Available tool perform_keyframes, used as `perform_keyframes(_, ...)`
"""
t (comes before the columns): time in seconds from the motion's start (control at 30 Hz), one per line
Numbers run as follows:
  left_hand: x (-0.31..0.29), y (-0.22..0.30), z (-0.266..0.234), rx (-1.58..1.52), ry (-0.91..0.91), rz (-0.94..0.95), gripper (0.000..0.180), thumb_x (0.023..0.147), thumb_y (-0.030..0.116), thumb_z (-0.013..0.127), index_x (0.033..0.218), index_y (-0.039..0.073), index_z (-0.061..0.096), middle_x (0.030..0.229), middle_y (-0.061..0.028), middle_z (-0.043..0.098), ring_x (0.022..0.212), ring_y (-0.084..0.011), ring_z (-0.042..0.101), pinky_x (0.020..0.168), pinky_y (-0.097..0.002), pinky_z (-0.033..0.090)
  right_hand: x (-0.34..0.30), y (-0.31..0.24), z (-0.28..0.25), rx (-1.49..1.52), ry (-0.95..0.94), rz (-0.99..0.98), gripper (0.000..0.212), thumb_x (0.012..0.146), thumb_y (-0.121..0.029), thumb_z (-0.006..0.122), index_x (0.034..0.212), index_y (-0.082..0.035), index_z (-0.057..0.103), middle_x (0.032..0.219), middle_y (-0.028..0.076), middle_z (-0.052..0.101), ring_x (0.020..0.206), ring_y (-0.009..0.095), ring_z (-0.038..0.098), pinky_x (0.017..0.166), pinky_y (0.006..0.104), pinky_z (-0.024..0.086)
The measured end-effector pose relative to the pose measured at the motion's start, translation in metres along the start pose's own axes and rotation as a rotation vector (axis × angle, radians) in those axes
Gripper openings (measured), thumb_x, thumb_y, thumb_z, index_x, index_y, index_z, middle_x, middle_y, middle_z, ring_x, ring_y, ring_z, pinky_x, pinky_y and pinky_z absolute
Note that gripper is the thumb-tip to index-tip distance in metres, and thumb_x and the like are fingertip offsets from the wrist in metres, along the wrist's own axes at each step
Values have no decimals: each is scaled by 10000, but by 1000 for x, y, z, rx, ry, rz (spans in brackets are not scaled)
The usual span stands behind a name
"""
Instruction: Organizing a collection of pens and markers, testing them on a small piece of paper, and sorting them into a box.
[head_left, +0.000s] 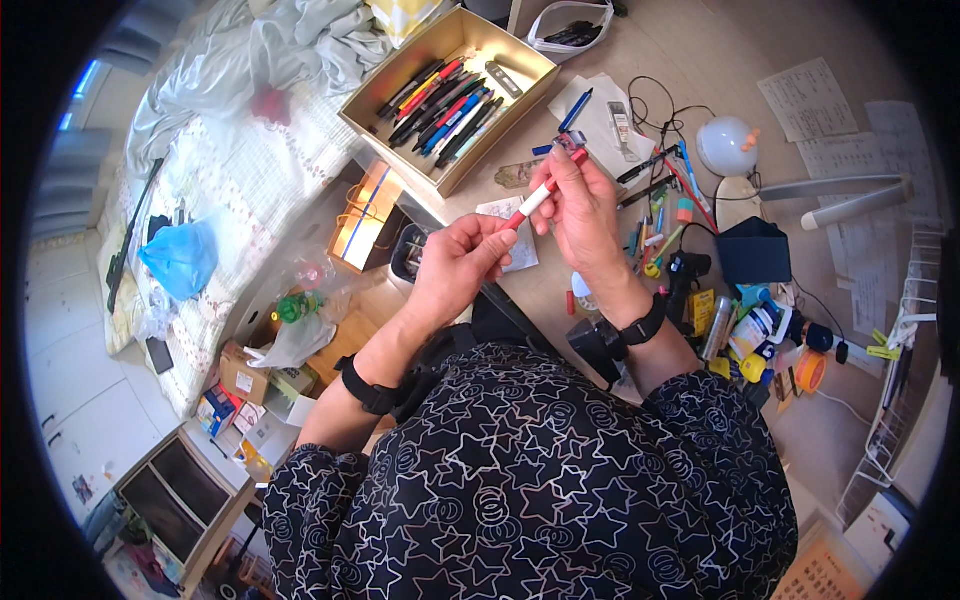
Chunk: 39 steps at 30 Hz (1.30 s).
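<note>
Both my hands are closed on a slim red-and-white marker pen (537, 199), held slanted over the desk in front of my chest. My left hand (462, 262) pinches its lower red end. The fingers of my right hand (582, 208) grip the upper red end, partly covering it. Just beyond my hands stands a gold cardboard box (385, 156) with several pens (440, 112) lying side by side in it, black, red and blue among them. Close past my right fingertips, a blue pen (576, 110) rests on white paper (603, 95).
Loose pens, small coloured items and cables lie right of my hands, near a white globe (727, 147) and a dark square container (755, 250). Bottles (752, 335) crowd the right side. Left of the desk is a bed (255, 165) with a blue plastic bag (180, 260).
</note>
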<state>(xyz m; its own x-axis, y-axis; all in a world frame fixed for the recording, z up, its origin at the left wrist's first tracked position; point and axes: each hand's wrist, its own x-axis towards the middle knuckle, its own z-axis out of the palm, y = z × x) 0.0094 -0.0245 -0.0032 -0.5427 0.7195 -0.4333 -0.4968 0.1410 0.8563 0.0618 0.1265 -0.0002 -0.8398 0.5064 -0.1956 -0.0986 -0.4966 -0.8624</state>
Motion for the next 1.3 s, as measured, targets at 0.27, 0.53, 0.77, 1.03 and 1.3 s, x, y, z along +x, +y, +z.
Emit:
perform_keyframes(0.27, -2, 19, -5, -225, -153, -202, 308, 929, 280, 431, 879, 7, 567, 599, -30, 529, 523, -121, 485, 522, -236, 402, 1, -11, 1, 32, 8, -50, 261, 916, -262, 469, 803, -29, 501, 682, 41, 508, 535, 72, 446, 467, 247, 470)
perform_keyframes(0.53, -8, 15, -14, -620, -364, -286, 338, 939, 287, 392, 863, 3, 557, 590, -46, 528, 531, -166, 491, 560, -300, 419, 8, -26, -3, 173, 26, -15, 246, 908, -263, 478, 813, -38, 508, 702, 59, 524, 547, 99, 460, 477, 294, 490)
perform_keyframes(0.77, -15, 11, -20, -499, -294, -203, 303, 933, 238, 416, 960, -27, 561, 696, -57, 557, 576, -146, 515, 578, -268, 451, 19, -23, -22, 410, 77, 121, 208, 885, -260, 515, 801, -69, 516, 696, 53, 532, 543, 117, 464, 511, 287, 451)
perform_keyframes(1.03, -17, 21, -16, -456, -273, -150, 259, 919, 203, 456, 975, -29, 556, 724, -63, 582, 598, -147, 549, 579, -250, 462, 16, -16, -24, 603, 54, 368, 179, 906, -237, 472, 822, -89, 525, 728, 31, 546, 537, 80, 451, 523, 235, 408)
perform_keyframes(1.3, -16, 20, -16, -412, -232, -124, 229, 919, 185, 458, 1006, -5, 550, 736, -66, 593, 600, -137, 553, 591, -252, 459, 10, -14, -15, 509, 20, 315, 219, 885, -290, 506, 818, -82, 525, 711, 60, 548, 565, 132, 470, 534, 296, 408)
